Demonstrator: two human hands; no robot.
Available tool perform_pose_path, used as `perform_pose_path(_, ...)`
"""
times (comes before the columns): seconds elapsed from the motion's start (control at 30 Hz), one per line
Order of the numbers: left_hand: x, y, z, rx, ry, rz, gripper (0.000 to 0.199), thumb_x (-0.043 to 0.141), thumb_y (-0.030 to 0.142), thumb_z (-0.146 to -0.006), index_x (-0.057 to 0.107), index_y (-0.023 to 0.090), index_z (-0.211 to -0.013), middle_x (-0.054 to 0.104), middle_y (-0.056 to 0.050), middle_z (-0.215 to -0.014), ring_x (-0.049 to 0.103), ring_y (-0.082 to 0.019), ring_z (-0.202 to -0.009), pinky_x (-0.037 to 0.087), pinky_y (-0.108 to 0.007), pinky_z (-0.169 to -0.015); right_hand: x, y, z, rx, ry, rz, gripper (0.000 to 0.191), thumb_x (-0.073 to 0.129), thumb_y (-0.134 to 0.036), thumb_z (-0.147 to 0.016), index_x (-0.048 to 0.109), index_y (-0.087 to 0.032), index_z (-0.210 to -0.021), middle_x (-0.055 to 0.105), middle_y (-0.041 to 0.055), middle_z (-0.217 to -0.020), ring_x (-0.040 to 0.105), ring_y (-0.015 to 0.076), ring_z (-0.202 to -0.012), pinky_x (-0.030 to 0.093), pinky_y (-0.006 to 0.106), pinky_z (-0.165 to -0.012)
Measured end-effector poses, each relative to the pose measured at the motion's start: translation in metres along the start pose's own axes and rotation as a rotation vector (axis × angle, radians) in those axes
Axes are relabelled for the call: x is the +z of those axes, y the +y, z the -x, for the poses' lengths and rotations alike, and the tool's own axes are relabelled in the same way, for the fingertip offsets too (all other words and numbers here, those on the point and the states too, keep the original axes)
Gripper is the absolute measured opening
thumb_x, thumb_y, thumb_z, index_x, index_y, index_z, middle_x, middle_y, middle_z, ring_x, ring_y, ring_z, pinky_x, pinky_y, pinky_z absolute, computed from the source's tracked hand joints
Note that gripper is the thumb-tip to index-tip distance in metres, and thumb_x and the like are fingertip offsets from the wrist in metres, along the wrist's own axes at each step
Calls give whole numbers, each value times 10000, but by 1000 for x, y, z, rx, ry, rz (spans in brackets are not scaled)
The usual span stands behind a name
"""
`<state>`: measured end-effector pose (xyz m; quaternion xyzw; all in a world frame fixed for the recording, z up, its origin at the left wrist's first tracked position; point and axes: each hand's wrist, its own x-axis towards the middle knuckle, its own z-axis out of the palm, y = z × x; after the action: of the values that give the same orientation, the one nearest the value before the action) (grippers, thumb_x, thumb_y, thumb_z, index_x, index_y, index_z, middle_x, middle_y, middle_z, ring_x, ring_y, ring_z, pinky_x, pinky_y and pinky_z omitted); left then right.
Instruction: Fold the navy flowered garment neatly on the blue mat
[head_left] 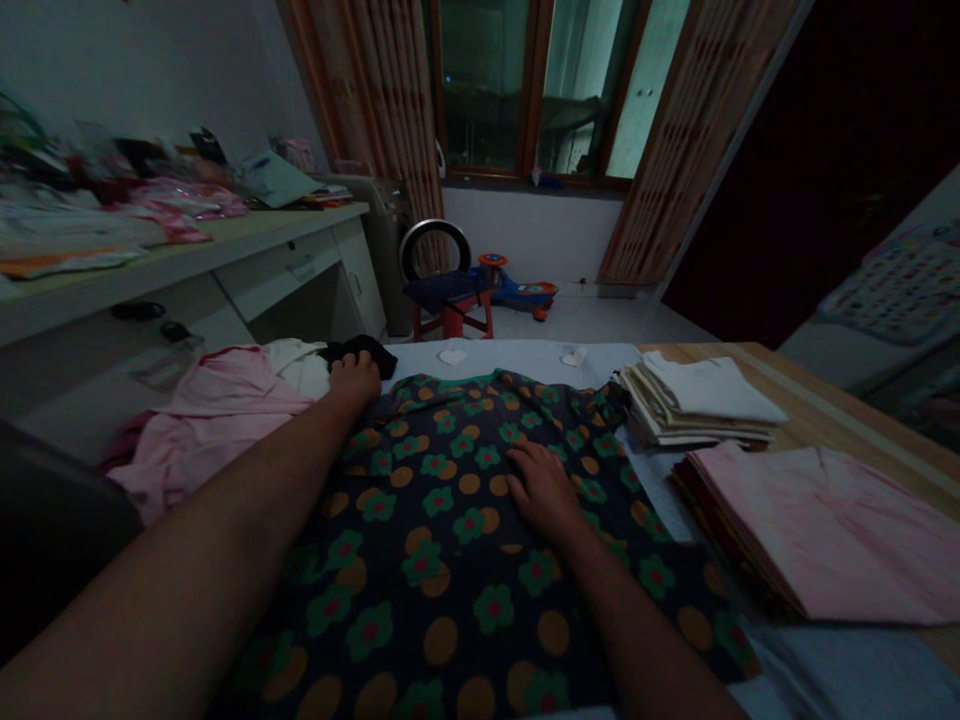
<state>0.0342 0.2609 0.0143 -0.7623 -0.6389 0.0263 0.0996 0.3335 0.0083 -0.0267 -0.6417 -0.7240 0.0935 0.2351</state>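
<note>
My left hand [354,378] and right hand [541,490] lie open, palms down, holding the dark floral garment [450,570] spread flat at lower middle; the white stack [697,405] and pink stack [817,530] sit right, clear of it.

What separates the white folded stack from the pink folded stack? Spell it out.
The white folded stack is white and cream throughout, while the pink folded stack has a pink top over darker layers. The white folded stack lies farther back than the pink folded stack. Both are folded piles.
</note>
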Motion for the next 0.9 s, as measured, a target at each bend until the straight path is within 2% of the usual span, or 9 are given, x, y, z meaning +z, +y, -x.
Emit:
perform_pose_path(0.1,-16,5,-2,-59,-128,-9,491,557,351,-792,640,156,-1235,489,-242,-1373,432,-469,-1224,346,-556,-937,0,-1,0,4,7,0,376,533,-239,-887,613,-220,-1254,559,84,-1366,467,247,-1281,324,436,-1121)
perform_pose_path(0.13,-22,9,1,-54,-124,-15,488,560,365,-795,645,167,-1233,486,-236,-1381,434,-474,-1224,335,-564,-947,0,-1,0,5,8,0,375,532,-238,-887,614,-222,-1253,559,83,-1366,466,249,-1281,325,438,-1119)
perform_pose_path(0.23,-35,28,17,33,42,-3,493,514,392,-835,613,200,-1279,478,-215,-1404,411,-463,-1263,305,-582,-991,0,-1,0,3,10,-7,377,530,-241,-889,613,-222,-1257,558,83,-1366,464,248,-1284,323,437,-1120)
perform_pose_path(0.27,-36,36,24,69,51,16,500,496,402,-851,590,215,-1304,489,-205,-1395,425,-449,-1262,322,-570,-991,0,-1,0,1,11,-9,379,531,-241,-889,612,-220,-1259,558,83,-1365,463,247,-1284,322,435,-1121)
perform_pose_path(0.37,-33,50,42,58,-125,72,562,504,460,-853,512,250,-1374,518,-204,-1355,534,-426,-1174,416,-531,-926,0,-1,0,1,8,-8,387,536,-233,-882,611,-211,-1262,559,86,-1362,464,245,-1281,320,429,-1123)
perform_pose_path(0.5,-24,42,45,-62,-251,147,706,513,516,-840,361,242,-1473,486,-247,-1389,582,-439,-1145,473,-518,-869,-2,-1,0,-1,6,-11,389,537,-226,-882,608,-200,-1264,561,84,-1361,460,241,-1283,312,414,-1128)
perform_pose_path(0.6,-21,28,38,13,-268,200,764,549,511,-817,339,185,-1475,564,-245,-1317,610,-393,-1124,490,-452,-866,-2,-1,0,-2,6,-8,385,536,-223,-884,608,-198,-1262,563,86,-1359,459,244,-1281,313,415,-1125)
perform_pose_path(0.7,-22,20,35,107,-219,214,656,524,429,-848,376,212,-1449,622,-189,-1257,617,-347,-1111,482,-412,-872,-2,-2,0,2,5,-6,380,536,-232,-888,608,-212,-1261,561,83,-1363,458,248,-1284,316,430,-1121)
perform_pose_path(0.9,-35,20,46,89,51,76,366,404,295,-928,604,195,-1218,615,-181,-1184,543,-368,-1152,382,-512,-979,-3,-3,0,-3,9,0,372,536,-233,-884,616,-214,-1247,566,80,-1354,469,249,-1273,326,424,-1113)
